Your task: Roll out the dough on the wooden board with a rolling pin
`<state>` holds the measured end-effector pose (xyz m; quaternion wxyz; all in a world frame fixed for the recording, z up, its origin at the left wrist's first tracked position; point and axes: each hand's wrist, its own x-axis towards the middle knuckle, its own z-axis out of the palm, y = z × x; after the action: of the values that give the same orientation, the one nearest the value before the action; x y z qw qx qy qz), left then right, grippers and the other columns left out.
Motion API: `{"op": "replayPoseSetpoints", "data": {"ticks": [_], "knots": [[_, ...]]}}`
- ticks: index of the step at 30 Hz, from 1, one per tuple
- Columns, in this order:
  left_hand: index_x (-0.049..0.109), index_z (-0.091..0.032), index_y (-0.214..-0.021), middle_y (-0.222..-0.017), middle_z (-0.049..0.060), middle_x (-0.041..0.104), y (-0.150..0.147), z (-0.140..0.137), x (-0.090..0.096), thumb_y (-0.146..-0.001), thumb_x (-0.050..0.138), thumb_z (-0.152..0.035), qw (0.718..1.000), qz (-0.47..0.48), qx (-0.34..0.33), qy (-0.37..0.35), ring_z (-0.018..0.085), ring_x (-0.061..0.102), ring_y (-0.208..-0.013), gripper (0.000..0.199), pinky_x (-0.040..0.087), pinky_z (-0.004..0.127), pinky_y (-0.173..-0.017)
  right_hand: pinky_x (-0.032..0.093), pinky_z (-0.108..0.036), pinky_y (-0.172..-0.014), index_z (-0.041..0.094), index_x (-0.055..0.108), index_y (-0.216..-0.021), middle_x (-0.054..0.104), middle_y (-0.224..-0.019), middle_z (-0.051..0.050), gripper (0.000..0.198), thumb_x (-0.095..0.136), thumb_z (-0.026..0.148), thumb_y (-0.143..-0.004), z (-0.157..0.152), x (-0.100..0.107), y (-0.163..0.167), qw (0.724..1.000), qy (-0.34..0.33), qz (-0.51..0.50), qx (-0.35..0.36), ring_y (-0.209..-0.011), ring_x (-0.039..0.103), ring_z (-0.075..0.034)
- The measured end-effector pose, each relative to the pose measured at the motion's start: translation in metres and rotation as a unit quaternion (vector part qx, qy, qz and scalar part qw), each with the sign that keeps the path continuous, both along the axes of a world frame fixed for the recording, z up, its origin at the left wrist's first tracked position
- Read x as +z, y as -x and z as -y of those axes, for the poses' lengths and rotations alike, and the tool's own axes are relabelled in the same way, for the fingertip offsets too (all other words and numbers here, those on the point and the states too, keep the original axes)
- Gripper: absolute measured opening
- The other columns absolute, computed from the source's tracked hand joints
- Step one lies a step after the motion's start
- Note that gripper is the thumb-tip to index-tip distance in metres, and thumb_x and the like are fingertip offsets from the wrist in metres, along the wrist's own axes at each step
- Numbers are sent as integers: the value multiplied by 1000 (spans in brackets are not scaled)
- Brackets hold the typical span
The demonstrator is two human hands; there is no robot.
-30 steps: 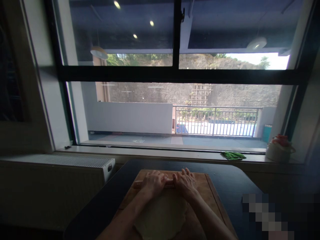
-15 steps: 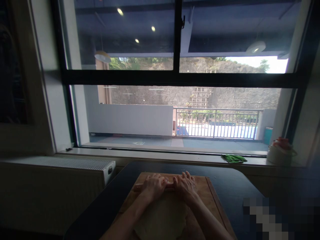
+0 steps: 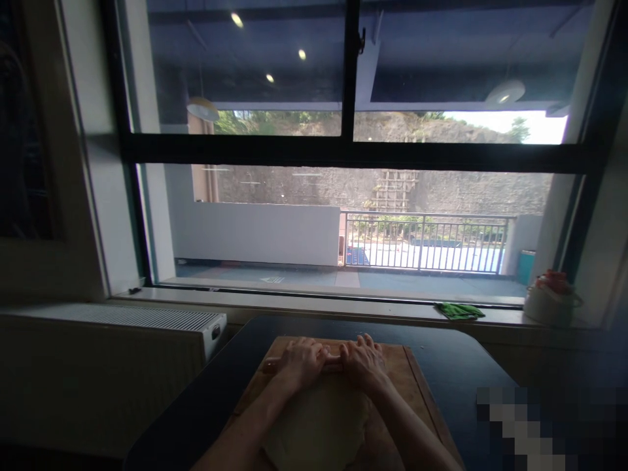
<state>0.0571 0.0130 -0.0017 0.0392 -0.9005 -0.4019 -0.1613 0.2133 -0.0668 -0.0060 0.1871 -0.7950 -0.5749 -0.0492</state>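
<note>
A wooden rolling pin [image 3: 333, 363] lies crosswise near the far edge of a wooden board [image 3: 400, 386]. My left hand [image 3: 303, 362] is closed over its left part, and the pin's left end sticks out past the fingers. On the right part rests my right hand [image 3: 363, 362], its fingers curled over the pin and somewhat spread. The hands are a short gap apart, with the pin's bare middle between them. A broad, pale sheet of dough [image 3: 316, 425] is spread flat on the board below the pin, between my forearms. The pin's right end is hidden by my right hand.
The board stands on a dark table [image 3: 456, 366] with rounded corners. Beyond it, a green cloth [image 3: 460, 311] and a pale jug with a red top [image 3: 552, 297] sit on the windowsill [image 3: 294, 303]. A white radiator [image 3: 147, 320] is at left.
My hands and the rolling pin stay in nearly the same place, at most a touch farther away. The view itself has shifted very slightly.
</note>
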Motion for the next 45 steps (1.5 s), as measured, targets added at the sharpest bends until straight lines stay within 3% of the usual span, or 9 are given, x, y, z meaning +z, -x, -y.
{"op": "replayPoseSetpoints", "data": {"ticks": [5,9,17,20,25,29,32,38,45], "knots": [[66,-22,-97,-104,10,65,-4,-24,7,-90,29,-44,999,-19,42,19,28,54,-104,44,37,46,-89,28,-47,-99,23,66,-102,54,-128,-11,56,19,51,-93,-7,-1,-5,1000,4,2,-6,-128,36,-28],[66,-22,-97,-108,12,65,-3,-31,10,-89,31,-42,997,-35,57,32,28,53,-108,41,36,49,-91,25,-45,-103,23,62,-113,49,-135,-10,56,17,50,-94,7,-10,-1,1000,-23,12,16,-132,31,-27],[52,-23,-128,-136,8,51,42,20,4,-92,19,-51,998,-33,-1,53,25,35,-131,56,19,49,-108,14,-42,-111,19,37,-139,30,-148,-9,58,31,50,-91,73,-32,17,993,-55,39,98,-136,23,-25],[43,-24,-136,-141,6,45,58,35,5,-91,19,-54,997,-28,-21,73,25,31,-134,59,19,49,-109,18,-43,-109,18,40,-137,38,-144,-9,57,28,51,-92,84,-24,20,990,-50,30,126,-133,29,-26],[53,-25,-127,-136,7,50,41,16,10,-92,19,-53,997,-47,-1,66,27,35,-131,56,22,51,-106,33,-43,-96,24,63,-106,59,-118,-9,51,19,48,-94,43,8,10,996,28,-4,89,-118,46,-26],[64,-27,-109,-116,9,63,16,-14,14,-92,25,-46,998,-46,31,39,29,47,-118,46,31,52,-97,39,-46,-87,24,65,-104,62,-111,-13,53,20,49,-93,-8,20,-7,996,69,-23,49,-110,51,-29],[64,-26,-105,-108,9,66,11,-20,14,-92,29,-43,999,-34,34,24,28,50,-113,42,34,49,-92,39,-47,-86,23,65,-104,62,-113,-13,54,19,50,-92,-24,17,-12,996,76,-28,30,-110,52,-30],[63,-25,-110,-118,7,62,34,29,2,-94,26,-40,999,37,5,-31,25,48,-116,43,25,45,-102,23,-48,-103,26,60,-114,46,-137,-8,55,17,53,-93,17,1,2,999,32,-11,31,-132,30,-28],[54,-33,-123,-125,3,59,69,78,-20,-93,30,-41,996,72,-46,-33,23,49,-114,39,24,46,-104,13,-41,-111,29,42,-135,41,-142,-2,50,25,50,-93,74,-25,7,996,-40,11,81,-135,25,-22]]}}
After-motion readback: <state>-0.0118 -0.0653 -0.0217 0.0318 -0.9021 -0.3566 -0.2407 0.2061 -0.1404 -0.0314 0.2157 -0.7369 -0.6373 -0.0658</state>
